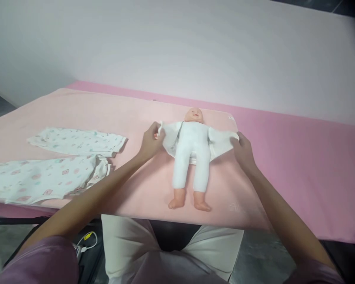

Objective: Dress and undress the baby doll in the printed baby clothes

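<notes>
A baby doll (194,138) with a white cloth body lies on its back, head away from me and bare feet toward me. Under its torso spreads a white baby shirt (221,141), its front lying open and the doll's arms inside the sleeves or hidden by them. My left hand (152,141) is closed on the cuff end at the doll's left-of-picture side. On the other side my right hand (243,150) pinches the opposite sleeve end. Both sleeves are stretched outward between my hands.
Two pairs of printed white baby clothes, an upper garment (77,142) and a lower garment (44,177), lie at the left on the light pink mat (136,185). A darker pink sheet (298,169) covers the table. A white cable (90,240) lies below the table edge.
</notes>
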### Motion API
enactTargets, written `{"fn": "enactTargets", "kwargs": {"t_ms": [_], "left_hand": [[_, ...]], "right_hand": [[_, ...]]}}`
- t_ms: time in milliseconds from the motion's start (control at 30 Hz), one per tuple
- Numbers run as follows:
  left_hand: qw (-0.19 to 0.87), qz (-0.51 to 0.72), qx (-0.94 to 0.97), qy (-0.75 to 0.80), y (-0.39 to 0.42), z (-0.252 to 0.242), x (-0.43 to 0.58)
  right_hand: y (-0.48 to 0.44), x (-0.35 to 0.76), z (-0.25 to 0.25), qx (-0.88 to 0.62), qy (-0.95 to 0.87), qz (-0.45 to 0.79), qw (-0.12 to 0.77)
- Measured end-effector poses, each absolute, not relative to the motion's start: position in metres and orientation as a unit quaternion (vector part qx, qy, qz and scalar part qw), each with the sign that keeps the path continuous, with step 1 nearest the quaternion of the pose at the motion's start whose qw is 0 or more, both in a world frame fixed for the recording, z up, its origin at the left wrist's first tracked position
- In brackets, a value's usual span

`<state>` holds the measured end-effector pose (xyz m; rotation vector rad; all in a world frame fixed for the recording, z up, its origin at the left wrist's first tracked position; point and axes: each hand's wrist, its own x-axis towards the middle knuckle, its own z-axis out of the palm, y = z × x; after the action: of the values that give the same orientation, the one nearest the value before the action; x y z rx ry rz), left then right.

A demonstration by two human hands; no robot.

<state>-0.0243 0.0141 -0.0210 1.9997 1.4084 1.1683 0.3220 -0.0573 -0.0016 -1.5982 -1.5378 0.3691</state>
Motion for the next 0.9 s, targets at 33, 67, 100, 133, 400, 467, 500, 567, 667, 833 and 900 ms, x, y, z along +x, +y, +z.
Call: {"fn": "enactTargets", "kwargs": {"t_ms": [33,67,100,133,400,467,500,567,667,833,900], "left_hand": [[0.19,0.422,0.764,0.45,0.005,-0.015,-0.013],[0.169,0.397,0.813,0.391,-0.003,-0.011,-0.003],[0.149,0.358,0.858,0.337,-0.011,-0.009,0.005],[0.131,0.32,0.89,0.297,-0.018,-0.01,0.01],[0.126,0.296,0.877,0.358,-0.037,-0.054,-0.031],[0.125,0.279,0.881,0.361,-0.04,-0.061,-0.039],[0.123,0.278,0.885,0.352,-0.041,-0.063,-0.041],[0.116,0.282,0.9,0.311,-0.045,-0.061,-0.046],[0.097,0.288,0.915,0.265,-0.043,-0.052,-0.05],[0.098,0.375,0.835,0.39,0.006,-0.041,-0.027],[0.11,0.372,0.806,0.447,0.038,-0.039,-0.006]], "right_hand": [[-0.06,0.308,0.006,-0.617,-0.643,0.121,0.438],[-0.064,0.294,0.01,-0.588,-0.685,0.105,0.418],[-0.068,0.281,0.012,-0.555,-0.733,0.101,0.379],[-0.073,0.27,0.011,-0.524,-0.778,0.1,0.332],[-0.105,0.274,-0.033,-0.492,-0.81,0.091,0.307],[-0.107,0.277,-0.038,-0.476,-0.817,0.089,0.313],[-0.109,0.278,-0.039,-0.466,-0.823,0.09,0.313],[-0.112,0.279,-0.037,-0.452,-0.83,0.096,0.313],[-0.112,0.282,-0.03,-0.446,-0.833,0.114,0.306],[-0.078,0.275,-0.022,-0.476,-0.795,0.103,0.362],[-0.052,0.267,-0.021,-0.518,-0.757,0.095,0.386]]}}
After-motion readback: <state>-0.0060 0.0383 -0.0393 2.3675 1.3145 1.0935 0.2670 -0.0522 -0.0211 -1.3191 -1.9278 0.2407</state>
